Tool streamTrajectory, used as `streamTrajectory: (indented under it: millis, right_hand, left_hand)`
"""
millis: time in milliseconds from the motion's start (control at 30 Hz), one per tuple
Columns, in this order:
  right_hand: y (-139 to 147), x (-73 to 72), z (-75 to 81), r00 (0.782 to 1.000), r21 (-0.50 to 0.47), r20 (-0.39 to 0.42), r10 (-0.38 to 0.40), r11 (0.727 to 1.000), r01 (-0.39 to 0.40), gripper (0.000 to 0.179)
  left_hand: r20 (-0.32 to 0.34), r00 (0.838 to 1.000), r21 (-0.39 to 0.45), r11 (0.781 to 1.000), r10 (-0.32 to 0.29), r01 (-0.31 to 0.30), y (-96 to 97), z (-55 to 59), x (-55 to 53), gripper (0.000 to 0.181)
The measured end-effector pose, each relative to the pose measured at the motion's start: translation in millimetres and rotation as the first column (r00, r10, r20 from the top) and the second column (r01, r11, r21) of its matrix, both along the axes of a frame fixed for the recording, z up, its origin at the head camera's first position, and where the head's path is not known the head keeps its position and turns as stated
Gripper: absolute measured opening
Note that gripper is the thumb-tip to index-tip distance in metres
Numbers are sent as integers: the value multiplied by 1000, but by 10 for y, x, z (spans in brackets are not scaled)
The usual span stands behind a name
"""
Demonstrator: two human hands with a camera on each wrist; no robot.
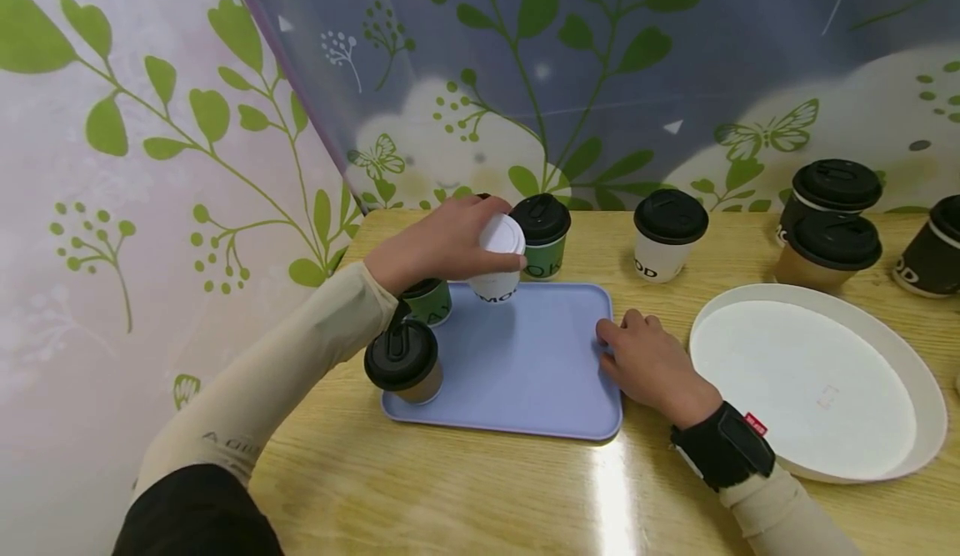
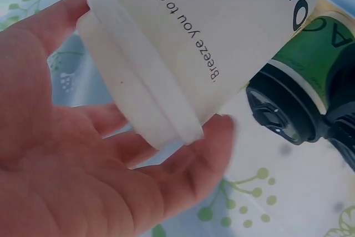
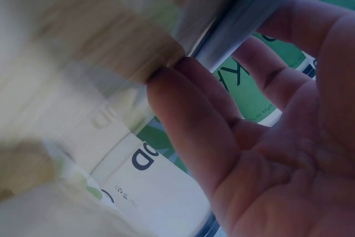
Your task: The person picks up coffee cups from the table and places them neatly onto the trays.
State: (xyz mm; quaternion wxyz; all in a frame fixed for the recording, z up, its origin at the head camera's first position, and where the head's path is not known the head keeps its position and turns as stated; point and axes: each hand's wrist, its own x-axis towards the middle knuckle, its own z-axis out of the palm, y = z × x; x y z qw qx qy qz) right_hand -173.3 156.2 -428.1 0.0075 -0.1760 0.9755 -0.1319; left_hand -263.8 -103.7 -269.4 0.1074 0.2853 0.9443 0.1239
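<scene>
My left hand (image 1: 453, 243) grips a white paper cup (image 1: 497, 288) by its white lid (image 2: 147, 65), fingers and thumb around it. The cup is upright over the back part of a blue-purple tray (image 1: 525, 364). A brown cup with a black lid (image 1: 405, 360) stands at the tray's front left. Behind it a green cup (image 1: 431, 304) is partly hidden by my left wrist. At the tray's right edge, my right hand (image 1: 648, 364) holds the rim (image 3: 238, 37) between thumb and fingers.
Behind the tray stands a green cup with a black lid (image 1: 542, 239). Right of it is a white cup with a black lid (image 1: 667, 239). A round white tray (image 1: 810, 389) lies at the right, with brown (image 1: 821, 256) and black (image 1: 930, 252) cups behind it. A patterned wall borders the table.
</scene>
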Motion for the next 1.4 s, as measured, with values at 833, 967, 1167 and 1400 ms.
streamTrajectory:
  millis: [833,967,1167,1400]
  right_hand:
    - [1,4,-11,1000,4,-25,3,1000,-3,14]
    - [5,8,-17,999,2,-37,7,1000,-7,14]
    - [8,5,-16,1000,-5,-29,7,1000,-7,14]
    - [6,3,-13,1000,-10,-18,5,1000,-6,14]
  left_hand:
    - [101,994,-99,994,44,-34,47,-137,-179,80]
    - [115,993,-118,993,42,-28,63,-148,-172,80]
    - [135,990,-140,990,50,-31,76,-180,-162,81]
    - [148,988,-150,989,32,-10,93,-223,-145,81]
